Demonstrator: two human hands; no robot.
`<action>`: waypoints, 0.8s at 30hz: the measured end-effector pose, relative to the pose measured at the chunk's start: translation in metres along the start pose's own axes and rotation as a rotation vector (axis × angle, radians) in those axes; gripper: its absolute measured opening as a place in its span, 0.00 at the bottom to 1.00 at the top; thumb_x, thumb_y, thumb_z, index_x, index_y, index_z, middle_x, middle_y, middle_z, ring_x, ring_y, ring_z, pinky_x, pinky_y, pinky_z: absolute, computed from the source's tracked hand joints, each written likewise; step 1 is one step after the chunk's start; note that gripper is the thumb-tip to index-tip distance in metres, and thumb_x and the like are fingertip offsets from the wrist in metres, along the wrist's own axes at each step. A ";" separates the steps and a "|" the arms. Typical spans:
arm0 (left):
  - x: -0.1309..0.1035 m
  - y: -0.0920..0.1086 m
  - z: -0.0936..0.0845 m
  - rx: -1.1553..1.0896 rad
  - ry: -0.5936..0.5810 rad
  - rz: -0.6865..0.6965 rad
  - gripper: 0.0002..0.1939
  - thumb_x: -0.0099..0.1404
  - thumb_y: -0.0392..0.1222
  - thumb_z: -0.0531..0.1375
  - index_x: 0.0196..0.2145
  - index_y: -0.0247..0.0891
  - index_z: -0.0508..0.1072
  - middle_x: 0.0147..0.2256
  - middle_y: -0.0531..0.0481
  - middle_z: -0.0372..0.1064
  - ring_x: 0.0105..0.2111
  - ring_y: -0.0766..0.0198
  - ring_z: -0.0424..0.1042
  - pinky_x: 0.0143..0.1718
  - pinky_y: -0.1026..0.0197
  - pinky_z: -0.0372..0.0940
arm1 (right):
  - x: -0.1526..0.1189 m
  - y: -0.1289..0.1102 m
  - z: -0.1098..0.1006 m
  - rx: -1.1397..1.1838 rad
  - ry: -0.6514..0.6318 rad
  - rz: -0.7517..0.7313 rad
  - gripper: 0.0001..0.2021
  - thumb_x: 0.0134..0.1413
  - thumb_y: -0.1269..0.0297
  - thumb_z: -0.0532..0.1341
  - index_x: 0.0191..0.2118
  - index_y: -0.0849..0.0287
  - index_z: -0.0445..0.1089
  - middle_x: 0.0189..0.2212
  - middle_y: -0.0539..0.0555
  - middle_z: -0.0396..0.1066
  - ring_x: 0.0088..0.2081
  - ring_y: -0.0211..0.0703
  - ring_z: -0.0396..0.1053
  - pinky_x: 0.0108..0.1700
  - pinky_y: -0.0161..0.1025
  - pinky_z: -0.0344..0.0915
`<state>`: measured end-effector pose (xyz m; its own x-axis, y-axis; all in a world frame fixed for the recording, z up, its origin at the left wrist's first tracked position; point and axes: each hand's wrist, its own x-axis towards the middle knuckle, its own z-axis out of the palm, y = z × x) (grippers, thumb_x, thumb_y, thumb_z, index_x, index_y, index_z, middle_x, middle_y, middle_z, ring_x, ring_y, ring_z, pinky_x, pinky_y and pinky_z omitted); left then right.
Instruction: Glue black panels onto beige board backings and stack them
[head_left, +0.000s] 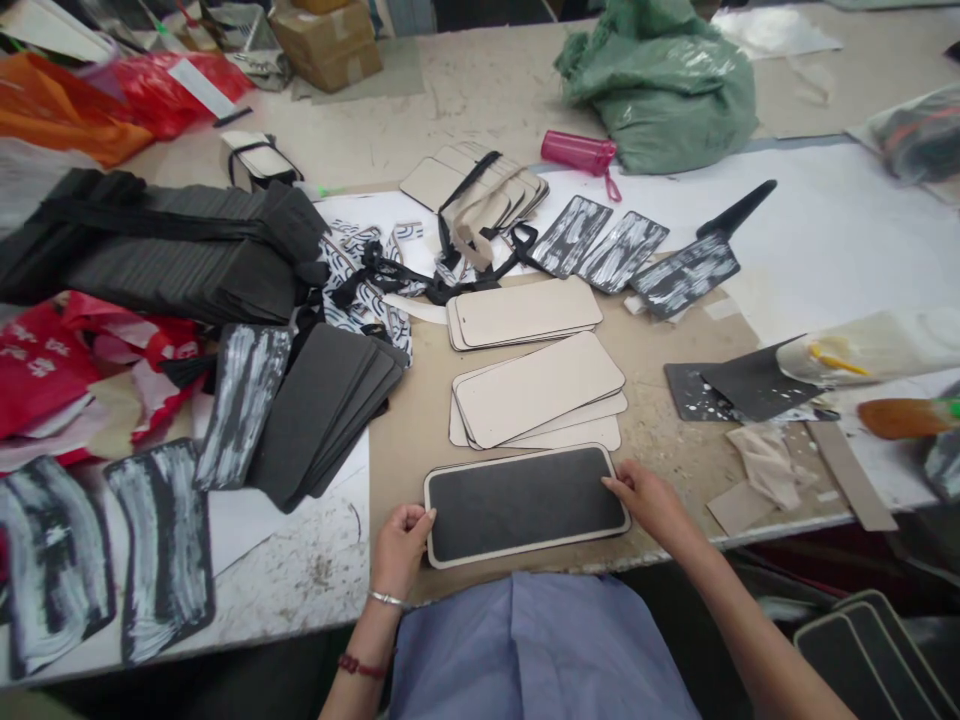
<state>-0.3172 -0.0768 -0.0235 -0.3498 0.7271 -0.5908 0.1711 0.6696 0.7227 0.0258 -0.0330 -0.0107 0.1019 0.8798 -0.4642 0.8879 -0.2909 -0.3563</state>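
Observation:
A dark rounded panel with a beige border point(525, 505) lies at the table's front edge, right before my body. My left hand point(403, 548) is closed on its left end, thumb on the border. At the other end my right hand point(646, 500) pinches the border, with thumb and finger over the black face. Just behind the panel rest several beige panels point(540, 390), slightly fanned. Farther back is another small pile of beige panels point(529, 312). To the left, dark grey panels point(319, 410) overlap in a spread stack.
Panels smeared with white point(161, 545) lie at left; more such smeared panels point(622, 250) lie back right. Bundled dark panels point(180, 250) stand behind at left. A brush point(900, 415), a translucent container point(862, 350), scraps point(765, 470), a pink bottle point(577, 152) and a green sack point(667, 90) occupy the right.

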 end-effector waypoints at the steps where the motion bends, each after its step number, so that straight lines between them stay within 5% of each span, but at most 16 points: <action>1: 0.000 0.001 0.000 0.005 0.008 0.002 0.20 0.41 0.57 0.61 0.19 0.35 0.65 0.16 0.55 0.60 0.18 0.70 0.58 0.18 0.67 0.55 | 0.000 0.002 0.001 -0.019 0.004 -0.001 0.10 0.47 0.57 0.52 0.22 0.55 0.55 0.18 0.49 0.62 0.22 0.39 0.61 0.26 0.34 0.52; 10: -0.003 0.010 0.003 0.013 0.083 -0.025 0.20 0.38 0.57 0.61 0.17 0.37 0.62 0.15 0.57 0.57 0.17 0.71 0.56 0.18 0.67 0.53 | 0.003 0.011 0.006 -0.111 -0.015 0.026 0.12 0.48 0.52 0.52 0.26 0.55 0.59 0.20 0.51 0.66 0.25 0.44 0.65 0.26 0.36 0.53; 16: -0.007 0.016 -0.005 0.059 0.128 0.024 0.19 0.41 0.57 0.59 0.21 0.38 0.64 0.18 0.53 0.63 0.21 0.65 0.63 0.25 0.61 0.60 | 0.008 0.005 -0.013 -0.119 -0.037 0.019 0.10 0.52 0.57 0.49 0.29 0.56 0.62 0.23 0.53 0.68 0.28 0.44 0.67 0.29 0.35 0.54; 20: 0.008 0.038 0.005 0.151 0.190 0.132 0.15 0.46 0.52 0.58 0.27 0.37 0.66 0.24 0.49 0.68 0.26 0.60 0.68 0.33 0.57 0.63 | 0.046 0.001 -0.039 -0.162 0.065 -0.013 0.12 0.53 0.59 0.48 0.31 0.59 0.63 0.27 0.56 0.69 0.31 0.45 0.67 0.32 0.37 0.56; 24: 0.041 0.071 0.034 0.205 0.147 0.233 0.17 0.48 0.45 0.57 0.35 0.35 0.67 0.33 0.43 0.69 0.32 0.59 0.69 0.37 0.56 0.62 | 0.104 -0.004 -0.055 -0.182 0.299 -0.031 0.17 0.53 0.60 0.50 0.43 0.67 0.63 0.40 0.64 0.67 0.41 0.48 0.65 0.41 0.38 0.57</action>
<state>-0.2885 0.0061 -0.0087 -0.4055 0.8446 -0.3497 0.4387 0.5154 0.7361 0.0574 0.0800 -0.0128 0.1767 0.9662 -0.1876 0.9553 -0.2142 -0.2036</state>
